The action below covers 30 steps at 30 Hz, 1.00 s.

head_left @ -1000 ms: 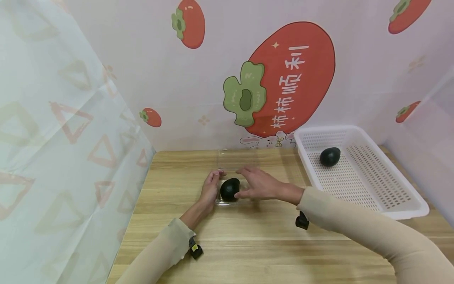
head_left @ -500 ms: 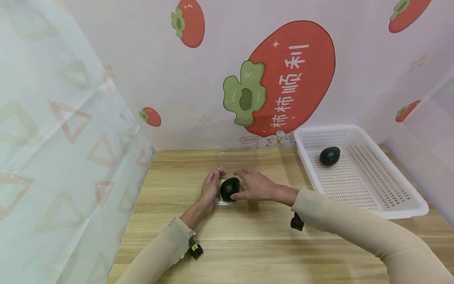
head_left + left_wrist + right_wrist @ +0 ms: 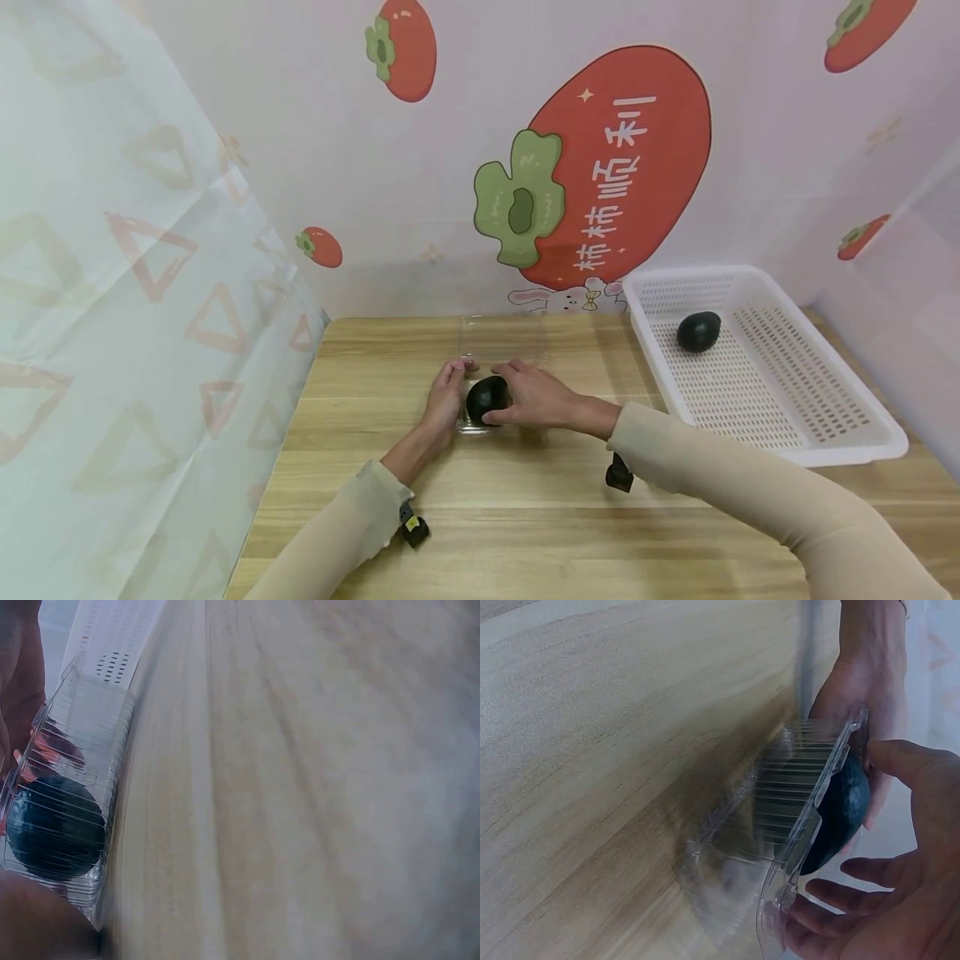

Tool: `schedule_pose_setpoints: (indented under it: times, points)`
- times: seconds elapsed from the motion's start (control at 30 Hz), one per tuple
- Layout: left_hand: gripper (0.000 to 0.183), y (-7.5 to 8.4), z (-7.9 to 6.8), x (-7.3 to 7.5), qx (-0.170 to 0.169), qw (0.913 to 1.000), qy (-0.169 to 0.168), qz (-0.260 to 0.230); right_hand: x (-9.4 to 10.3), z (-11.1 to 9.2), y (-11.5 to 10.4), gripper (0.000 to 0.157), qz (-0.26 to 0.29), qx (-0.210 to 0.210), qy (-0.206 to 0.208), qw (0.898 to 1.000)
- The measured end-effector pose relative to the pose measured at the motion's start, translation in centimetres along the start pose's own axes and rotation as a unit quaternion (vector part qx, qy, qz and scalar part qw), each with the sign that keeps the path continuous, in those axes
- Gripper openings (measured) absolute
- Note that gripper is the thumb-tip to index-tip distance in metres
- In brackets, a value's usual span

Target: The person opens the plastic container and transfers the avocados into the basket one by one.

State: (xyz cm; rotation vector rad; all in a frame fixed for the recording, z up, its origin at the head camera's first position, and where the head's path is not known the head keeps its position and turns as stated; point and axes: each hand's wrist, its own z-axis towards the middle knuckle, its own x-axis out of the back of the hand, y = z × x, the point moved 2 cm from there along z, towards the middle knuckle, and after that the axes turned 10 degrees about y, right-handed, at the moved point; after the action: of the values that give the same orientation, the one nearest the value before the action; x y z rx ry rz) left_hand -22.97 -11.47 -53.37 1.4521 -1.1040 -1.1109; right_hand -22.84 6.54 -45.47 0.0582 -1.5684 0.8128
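Observation:
A dark avocado (image 3: 483,402) lies in a clear plastic clamshell box (image 3: 474,429), whose see-through lid (image 3: 501,335) is folded back toward the wall. My left hand (image 3: 442,400) holds the box's left side, fingertips at its far left corner. Over the box from the right reaches my right hand (image 3: 542,400); its thumb is at the avocado's near side and its fingers are beyond the far side. In the right wrist view, those fingers (image 3: 847,894) are spread and loosely bent, with a gap between most of them and the avocado (image 3: 845,814). The ribbed box wall partly covers the avocado in both wrist views.
At the back right of the wooden table (image 3: 465,533) stands a white perforated basket (image 3: 757,400). A second dark avocado (image 3: 698,332) lies inside it, toward its far left. Cloth printed with persimmons (image 3: 615,167) hangs behind the table.
My right hand has slid a little left, so its thumb and fingers reach further over the avocado. The left hand, the box and the avocado have stayed in place.

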Motion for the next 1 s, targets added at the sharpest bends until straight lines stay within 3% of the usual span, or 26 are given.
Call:
schedule_pose_setpoints:
  times: [1.0]
  points:
    - [0.037, -0.2, 0.1, 0.2, 0.003, 1.0, -0.002, 0.005, -2.2, 1.0, -0.3, 0.084, 0.011, -0.008, 0.017, 1.0]
